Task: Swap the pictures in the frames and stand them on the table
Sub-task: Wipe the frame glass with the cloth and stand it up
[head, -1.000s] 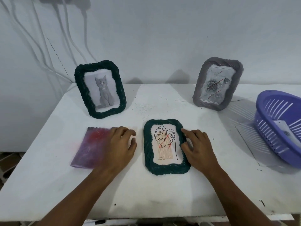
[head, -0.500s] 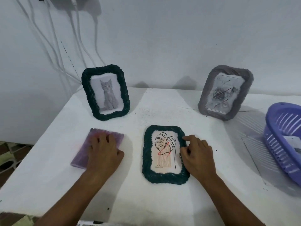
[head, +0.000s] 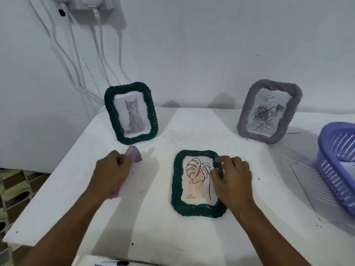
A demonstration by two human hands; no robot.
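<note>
A dark green frame with a leaf line drawing point(head: 196, 181) lies flat on the white table point(head: 153, 227). My right hand point(head: 231, 179) rests on its right edge, thumb and fingers pinching the rim. My left hand point(head: 112, 171) grips a purple cloth point(head: 134, 155) and lifts it off the table. A green frame with a cat picture point(head: 131, 113) stands at the back left. A grey frame with a rose picture point(head: 269, 112) stands at the back right.
A purple plastic basket point(head: 338, 166) sits at the table's right edge. White cables point(head: 80, 64) hang down the wall behind the cat frame. The table's left edge drops to a tiled floor.
My left hand slid left over the purple cloth, closed on it and raised it from lying flat. My right hand closed its fingers around the leaf frame's right rim.
</note>
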